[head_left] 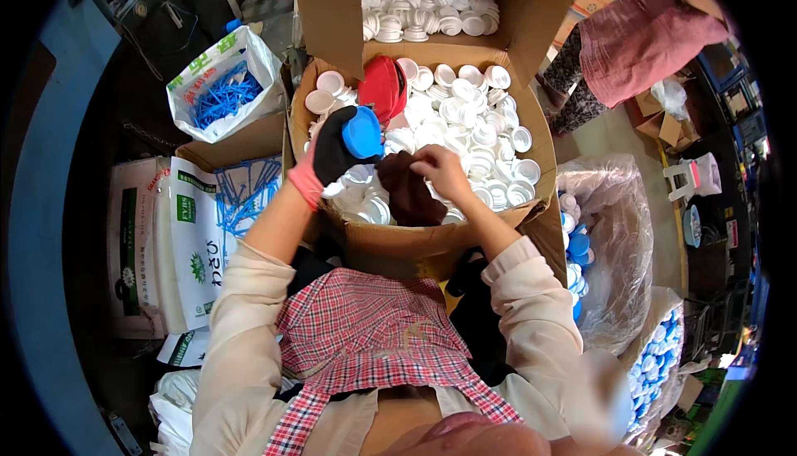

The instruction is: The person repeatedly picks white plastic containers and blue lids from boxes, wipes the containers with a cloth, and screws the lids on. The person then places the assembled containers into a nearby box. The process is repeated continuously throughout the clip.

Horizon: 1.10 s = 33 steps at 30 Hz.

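My left hand [334,142], in a black glove with a pink cuff, is closed on a round blue plastic cap [362,132]. My bare right hand [443,169] pinches the upper part of a dark brown cloth [411,193], which hangs over the near rim of a cardboard box [415,238]. White round plastic caps [465,116] fill this box in a loose heap below both hands. Just beyond the left hand, a red cloth pouch or bag [383,89] lies on the white caps.
Behind stands another box holding white caps [432,8]. At left are a white bag [187,107] of blue sticks and a box with more blue sticks [249,190]. Clear plastic bags [618,248] of blue and white caps stand at right. Another person [635,37] stands far right.
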Available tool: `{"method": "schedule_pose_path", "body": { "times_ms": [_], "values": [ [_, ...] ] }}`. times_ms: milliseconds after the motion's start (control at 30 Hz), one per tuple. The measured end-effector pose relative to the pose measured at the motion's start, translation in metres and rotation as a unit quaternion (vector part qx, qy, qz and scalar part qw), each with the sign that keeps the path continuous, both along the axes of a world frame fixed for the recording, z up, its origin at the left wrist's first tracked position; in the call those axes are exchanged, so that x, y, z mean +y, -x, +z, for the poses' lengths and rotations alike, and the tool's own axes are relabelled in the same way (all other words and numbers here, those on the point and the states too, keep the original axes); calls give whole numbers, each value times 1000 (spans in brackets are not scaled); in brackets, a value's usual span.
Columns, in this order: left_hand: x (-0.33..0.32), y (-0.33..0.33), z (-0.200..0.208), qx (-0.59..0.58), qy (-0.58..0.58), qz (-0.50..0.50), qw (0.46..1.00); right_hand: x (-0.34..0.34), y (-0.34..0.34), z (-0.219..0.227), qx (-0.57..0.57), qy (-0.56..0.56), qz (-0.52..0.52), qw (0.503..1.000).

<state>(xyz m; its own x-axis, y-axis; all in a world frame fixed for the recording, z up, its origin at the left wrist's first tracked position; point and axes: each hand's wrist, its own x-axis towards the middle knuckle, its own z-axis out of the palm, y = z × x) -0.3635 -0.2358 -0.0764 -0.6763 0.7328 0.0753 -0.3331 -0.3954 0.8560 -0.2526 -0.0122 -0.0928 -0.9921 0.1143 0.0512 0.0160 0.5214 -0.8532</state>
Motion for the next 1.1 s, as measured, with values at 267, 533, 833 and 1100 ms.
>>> {"method": "schedule_pose_path", "body": {
  "times_ms": [267,533,833,1100],
  "values": [
    [94,-58,-35,138,102,133,976,10,-42,9,60,319,1,946],
    [108,-63,-17,144,49,46,987,25,-54,30,164,-61,20,984],
    [130,-98,-27,-96,12,100,990,28,-42,29,262,-156,-97,948],
    [101,-78,-19,208,88,243,943,14,-43,-18,-20,148,-21,989]
  ]
}}
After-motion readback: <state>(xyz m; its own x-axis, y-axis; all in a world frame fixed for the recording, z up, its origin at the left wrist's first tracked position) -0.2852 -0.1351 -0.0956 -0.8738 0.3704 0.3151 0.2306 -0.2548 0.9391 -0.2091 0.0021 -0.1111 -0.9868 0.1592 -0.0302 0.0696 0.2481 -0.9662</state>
